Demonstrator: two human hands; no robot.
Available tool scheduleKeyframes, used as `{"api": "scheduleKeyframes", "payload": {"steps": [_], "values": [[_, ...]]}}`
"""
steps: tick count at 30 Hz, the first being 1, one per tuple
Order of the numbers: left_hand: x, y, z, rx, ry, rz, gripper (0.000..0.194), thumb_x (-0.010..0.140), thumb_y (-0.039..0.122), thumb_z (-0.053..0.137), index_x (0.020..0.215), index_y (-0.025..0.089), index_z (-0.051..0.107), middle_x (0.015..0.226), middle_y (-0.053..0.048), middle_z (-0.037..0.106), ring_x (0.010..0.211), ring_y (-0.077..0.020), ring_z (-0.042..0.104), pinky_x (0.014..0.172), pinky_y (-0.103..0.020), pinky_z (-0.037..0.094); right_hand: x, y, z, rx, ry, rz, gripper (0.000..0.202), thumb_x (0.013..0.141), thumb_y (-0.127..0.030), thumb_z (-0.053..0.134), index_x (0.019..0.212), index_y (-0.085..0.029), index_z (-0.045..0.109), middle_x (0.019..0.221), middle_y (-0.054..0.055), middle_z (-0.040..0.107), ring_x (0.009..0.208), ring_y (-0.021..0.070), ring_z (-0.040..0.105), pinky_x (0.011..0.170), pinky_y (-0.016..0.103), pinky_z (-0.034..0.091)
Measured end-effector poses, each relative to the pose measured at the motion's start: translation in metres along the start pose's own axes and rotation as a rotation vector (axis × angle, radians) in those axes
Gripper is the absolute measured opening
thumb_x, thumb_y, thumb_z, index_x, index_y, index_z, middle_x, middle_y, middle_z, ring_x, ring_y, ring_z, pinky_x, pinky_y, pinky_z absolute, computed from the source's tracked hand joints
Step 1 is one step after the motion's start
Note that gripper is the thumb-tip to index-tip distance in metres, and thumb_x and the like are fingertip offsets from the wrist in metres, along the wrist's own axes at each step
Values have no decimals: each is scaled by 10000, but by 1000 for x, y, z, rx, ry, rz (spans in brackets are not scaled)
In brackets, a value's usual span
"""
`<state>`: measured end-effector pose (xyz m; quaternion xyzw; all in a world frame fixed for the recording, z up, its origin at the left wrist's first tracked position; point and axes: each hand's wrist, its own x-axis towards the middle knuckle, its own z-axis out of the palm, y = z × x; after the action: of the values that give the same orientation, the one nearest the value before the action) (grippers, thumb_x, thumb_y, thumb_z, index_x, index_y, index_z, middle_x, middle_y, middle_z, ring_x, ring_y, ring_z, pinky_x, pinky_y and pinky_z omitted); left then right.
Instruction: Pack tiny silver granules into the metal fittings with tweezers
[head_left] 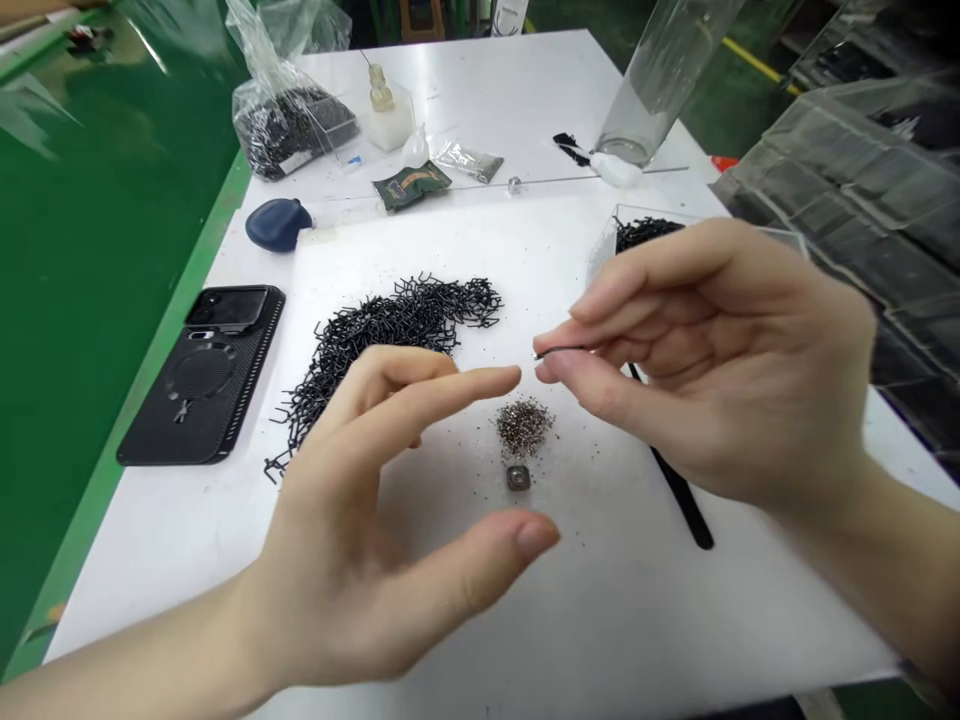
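Note:
My right hand (697, 370) pinches a thin black piece (562, 350) between thumb and fingers, its tip pointing left. Facing it, my left hand (382, 510) has its thumb and index finger spread, with nothing between them. The left index fingertip is near the tip of the black piece, not touching it. Below the fingertips lies a small pile of tiny metallic bits (523, 427), and just under that sits a small dark square piece (517, 478). A large heap of bent black pieces (405, 320) spreads behind my left hand. A black stick-like tool (686, 500) lies partly under my right hand.
A black phone (202, 375) and a blue rounded object (277, 224) lie at left. Farther back are a plastic bag (289, 125), a small bottle (380, 90), a green packet (412, 186) and a clear cylinder (660, 90). A clear tray (611, 245) stands behind my right hand.

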<state>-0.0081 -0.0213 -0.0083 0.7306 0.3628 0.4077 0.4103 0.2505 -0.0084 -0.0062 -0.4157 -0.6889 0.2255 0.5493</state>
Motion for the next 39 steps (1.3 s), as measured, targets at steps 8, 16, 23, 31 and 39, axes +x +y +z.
{"api": "scheduleKeyframes", "payload": {"steps": [8,16,23,31,39], "values": [[-10,4,-4,15,-46,-85,640,1125,801,742,1665,463,803,1144,-74,650,1111,-306,607,1010,-477,636,2,-1,3,33,43,-58,409,854,-14,974,1045,-364,883,939,-70,912,809,209,905,654,325,799],[-13,8,-7,46,-91,-58,673,1168,763,691,1752,430,726,1216,-85,650,1178,-316,626,1128,-498,654,1,5,1,29,52,-87,384,844,-49,1018,1068,-343,919,984,-68,929,832,193,916,662,294,792],[-14,7,-3,75,-126,-29,680,1196,741,653,1787,405,690,1265,-90,671,1204,-315,618,1141,-499,639,3,1,2,105,-30,-84,505,876,39,945,1175,-367,931,931,-68,936,837,210,934,680,309,805],[-17,6,-7,-6,-164,-13,604,1224,628,681,1797,435,669,1271,-67,666,1210,-277,648,1147,-447,661,-1,1,4,137,-20,-52,483,916,33,924,1221,-342,940,959,-42,945,860,196,939,719,274,806],[-11,-6,-6,-52,-147,-9,539,1210,539,763,1745,495,715,1236,-78,710,1085,-273,634,945,-413,676,-6,-3,7,116,13,-45,457,932,12,898,1195,-359,950,995,-35,947,851,218,914,708,351,806]]}}
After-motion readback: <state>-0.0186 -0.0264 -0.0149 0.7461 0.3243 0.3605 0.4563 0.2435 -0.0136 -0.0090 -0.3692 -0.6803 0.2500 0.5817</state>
